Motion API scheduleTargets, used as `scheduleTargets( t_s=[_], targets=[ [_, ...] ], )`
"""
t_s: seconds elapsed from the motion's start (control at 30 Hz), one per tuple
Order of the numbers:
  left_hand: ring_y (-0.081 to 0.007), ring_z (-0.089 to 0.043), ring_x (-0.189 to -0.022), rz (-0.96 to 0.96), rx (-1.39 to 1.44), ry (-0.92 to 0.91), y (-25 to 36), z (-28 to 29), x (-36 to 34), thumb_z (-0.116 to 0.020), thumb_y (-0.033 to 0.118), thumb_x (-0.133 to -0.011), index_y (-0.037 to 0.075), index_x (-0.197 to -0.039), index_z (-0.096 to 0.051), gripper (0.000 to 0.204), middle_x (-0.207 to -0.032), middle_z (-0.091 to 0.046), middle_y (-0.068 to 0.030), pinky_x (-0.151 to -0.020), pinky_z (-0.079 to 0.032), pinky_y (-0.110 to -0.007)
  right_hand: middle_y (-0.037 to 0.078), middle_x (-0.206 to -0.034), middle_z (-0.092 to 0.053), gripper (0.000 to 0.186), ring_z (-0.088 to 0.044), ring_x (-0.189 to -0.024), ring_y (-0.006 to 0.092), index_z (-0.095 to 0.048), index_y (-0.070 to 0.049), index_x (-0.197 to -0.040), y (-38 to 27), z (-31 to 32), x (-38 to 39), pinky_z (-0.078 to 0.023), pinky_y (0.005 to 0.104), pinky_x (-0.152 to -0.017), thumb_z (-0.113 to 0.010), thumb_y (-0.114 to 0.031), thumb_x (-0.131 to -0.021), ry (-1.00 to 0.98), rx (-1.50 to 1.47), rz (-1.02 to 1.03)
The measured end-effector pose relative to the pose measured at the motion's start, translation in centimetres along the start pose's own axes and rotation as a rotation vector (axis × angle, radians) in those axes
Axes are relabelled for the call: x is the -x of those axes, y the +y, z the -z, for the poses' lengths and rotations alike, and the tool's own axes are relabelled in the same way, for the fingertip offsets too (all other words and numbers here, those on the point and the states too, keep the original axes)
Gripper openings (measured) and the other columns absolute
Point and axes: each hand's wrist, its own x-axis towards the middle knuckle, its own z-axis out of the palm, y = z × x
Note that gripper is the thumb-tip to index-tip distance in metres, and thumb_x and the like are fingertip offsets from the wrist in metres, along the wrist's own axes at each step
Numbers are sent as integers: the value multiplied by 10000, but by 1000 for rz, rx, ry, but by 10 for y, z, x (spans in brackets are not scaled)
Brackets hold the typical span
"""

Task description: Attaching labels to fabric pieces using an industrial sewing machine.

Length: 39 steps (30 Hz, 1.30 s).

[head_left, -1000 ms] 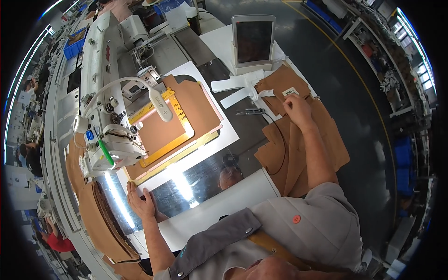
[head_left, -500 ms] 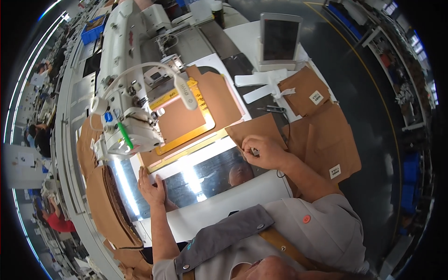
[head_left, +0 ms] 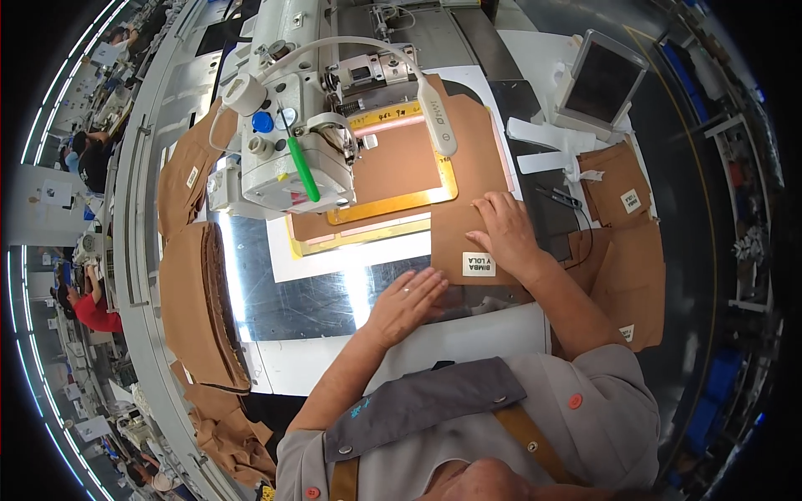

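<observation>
Across the edge of the white sheet [head_left: 305, 265] and metal plate [head_left: 292, 309], just below the yellow frame's [head_left: 401, 204] near right corner, lies a labelled brown panel [head_left: 451, 234]. We see the right hand [head_left: 508, 230] resting on it, fingers loosely spread, and the left hand [head_left: 405, 307] laid flat, fingertips at its lower-left corner. Neither hand appears to pinch it, so we judge uneven pressure could twist it askew, while a careless push could buckle its upper edge against the frame.
</observation>
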Motion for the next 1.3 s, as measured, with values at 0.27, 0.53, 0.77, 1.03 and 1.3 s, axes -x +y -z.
scheduleTargets(
  t_s=[0.27,0.53,0.77,1.03,1.3],
  targets=[
    [-306,-660,-1171,-98,142,49,-5,2,-16,-675,64,-831,-29,-1262,-664,441,-1283,-660,-149,-994,-552,-416,116,-1099,-589,453,-593,-1098,321,-632,-45,-1116,4,-3,-21,-499,430,-923,-855,-276,-798,-68,-60,27],
    [-317,-680,-1084,-67,132,-86,-14,7,-14,-661,37,-806,-59,-1197,-687,403,-1235,-638,-156,-929,-580,-377,123,-896,-685,156,-689,-901,351,-679,-49,-889,-3,-10,-57,-550,463,-821,-772,-172,-859,-119,-150,267],
    [-292,-688,-1023,-65,120,-60,-21,8,-4,-706,16,-795,-55,-1105,-710,318,-1210,-644,-135,-885,-588,-377,163,-862,-723,157,-712,-871,343,-679,-29,-900,-10,-14,-78,-559,449,-775,-729,-178,-896,-195,-336,174],
    [-197,-701,-895,-17,-29,53,-31,18,-17,-803,87,-768,38,-1043,-733,288,-1066,-699,-55,-724,-544,-315,188,-938,-739,173,-720,-931,358,-676,12,-984,-24,-16,-96,-558,430,-831,-715,-148,-934,-424,-384,76],
    [-159,-682,-819,17,-23,155,-34,15,-15,-741,83,-807,38,-1042,-741,239,-1074,-714,-59,-680,-521,-305,125,-932,-754,175,-724,-918,248,-707,5,-980,2,-6,-97,-546,365,-839,-706,-167,-946,-478,-610,-21]
  ],
)
